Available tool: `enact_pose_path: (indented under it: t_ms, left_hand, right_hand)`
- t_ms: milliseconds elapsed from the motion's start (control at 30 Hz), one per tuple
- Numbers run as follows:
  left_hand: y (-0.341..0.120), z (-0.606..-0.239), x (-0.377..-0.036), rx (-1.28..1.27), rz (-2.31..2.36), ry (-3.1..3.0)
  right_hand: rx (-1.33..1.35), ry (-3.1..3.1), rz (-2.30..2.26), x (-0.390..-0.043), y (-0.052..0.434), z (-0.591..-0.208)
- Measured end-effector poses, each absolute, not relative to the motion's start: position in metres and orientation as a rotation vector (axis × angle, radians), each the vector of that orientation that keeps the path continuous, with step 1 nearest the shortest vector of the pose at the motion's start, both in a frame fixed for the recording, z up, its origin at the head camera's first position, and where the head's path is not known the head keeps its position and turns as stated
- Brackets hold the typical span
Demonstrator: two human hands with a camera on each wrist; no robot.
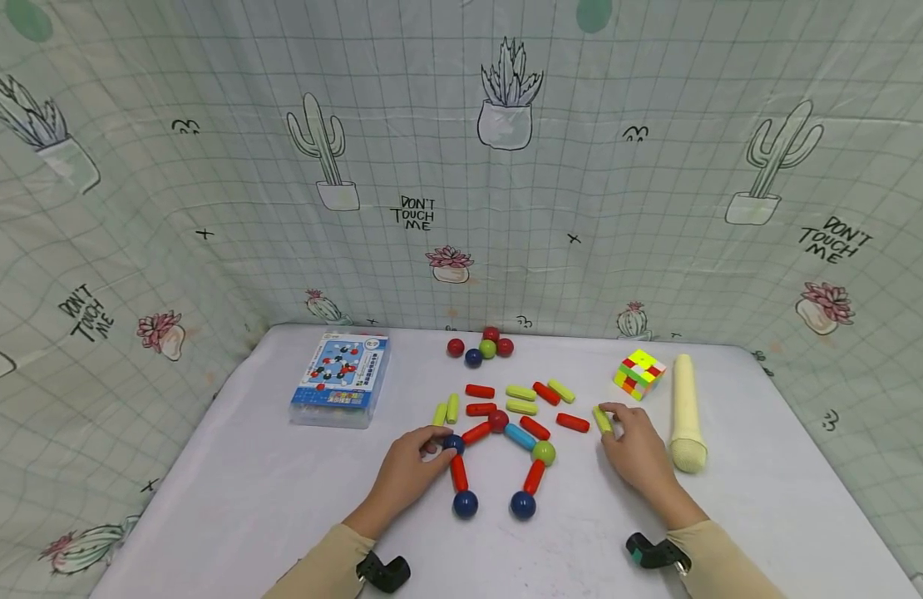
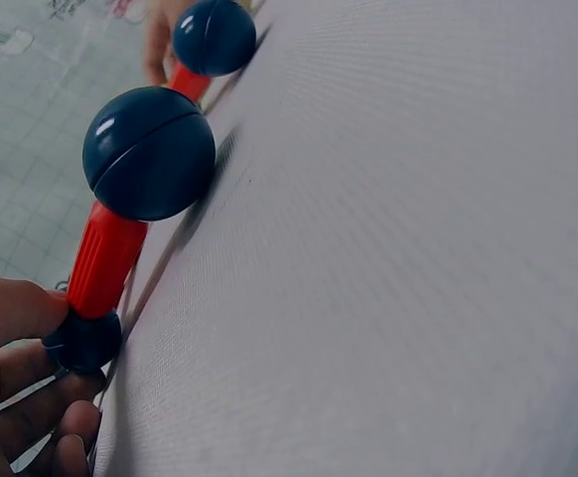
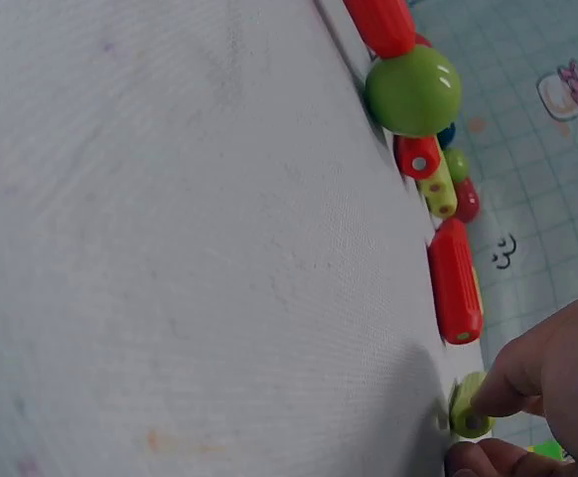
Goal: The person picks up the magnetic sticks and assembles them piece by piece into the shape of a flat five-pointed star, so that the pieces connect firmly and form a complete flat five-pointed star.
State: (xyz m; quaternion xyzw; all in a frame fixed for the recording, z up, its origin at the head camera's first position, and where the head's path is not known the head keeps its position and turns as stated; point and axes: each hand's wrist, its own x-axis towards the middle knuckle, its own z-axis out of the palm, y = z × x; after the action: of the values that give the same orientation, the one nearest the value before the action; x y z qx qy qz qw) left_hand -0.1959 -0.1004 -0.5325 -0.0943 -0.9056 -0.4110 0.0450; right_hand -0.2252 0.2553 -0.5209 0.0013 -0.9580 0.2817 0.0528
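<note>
Green rod [image 1: 602, 418] pinched at right hand [image 1: 639, 453] fingertips, low on table [image 1: 244, 499], just right of the rod-and-ball figure. Left hand [image 1: 411, 470] curled on dark blue ball [image 1: 452, 443] at figure's left corner, thumb and fingers touching it. Head view alone gives whole layout: figure of red rods, one light-blue rod [image 1: 519, 436], red ball [image 1: 498, 421] on top, green ball [image 1: 543, 452] at right, two dark blue balls [image 1: 465, 503] at bottom ends. Left wrist view close up: held ball small beside thumb, red rod [image 2: 105, 258] rising to a big dark blue ball with seam line; second blue ball behind. Right wrist view: green rod end-on under fingertip [image 3: 527, 373], red rod and green ball [image 3: 413, 91] beyond; rod length hidden there. Loose red and green rods scattered behind figure, cluster of balls [image 1: 482, 345] farther back. Blue box [image 1: 342, 378] at left, cube [image 1: 638, 373] and cream microphone [image 1: 686, 412] at right. White cloth surface, slightly stained. Cactus-print grid curtain all round, "DON'T TOUCH ME" lettering.
</note>
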Motion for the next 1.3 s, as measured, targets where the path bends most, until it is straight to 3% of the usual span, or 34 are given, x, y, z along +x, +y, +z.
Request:
enact_pose_path:
  t_ms: [533, 1300]
  left_hand:
    - [-0.099, -0.532, -0.195, -0.277, -1.267, -2.764]
    - [-0.099, -0.534, -0.197, -0.253, -1.274, -2.766]
  right_hand:
    - [-0.102, -2.941, 0.823, -0.225, 0.26, -0.519]
    - [0.035, -2.994, 0.894, -0.17, 0.245, -0.507]
